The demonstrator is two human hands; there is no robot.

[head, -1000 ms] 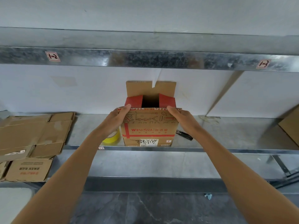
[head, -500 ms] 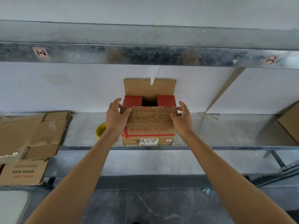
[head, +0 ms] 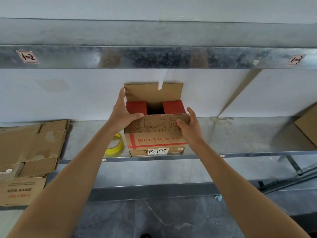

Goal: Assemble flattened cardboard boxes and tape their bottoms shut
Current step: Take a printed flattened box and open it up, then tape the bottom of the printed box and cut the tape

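Observation:
A small brown cardboard box with red print stands on the metal shelf, its top open. Its back flap stands upright against the wall. Two red side flaps are folded inward, with a dark gap between them. My left hand grips the left end of the near flap, thumb on its printed face and fingers reaching up beside the back flap. My right hand holds the flap's right corner, with the thumb on the printed face. A yellow tape roll lies on the shelf left of the box, partly behind my left forearm.
Flattened cardboard boxes are stacked on the shelf at the left, with one printed sheet lower down. Another cardboard piece leans at the far right. An upper shelf beam runs overhead. Dark stone floor lies below.
My left hand has slid up the box's left side, its fingers now beside the back flap. My right hand has shifted a little toward the flap's right corner. The tape roll shows more.

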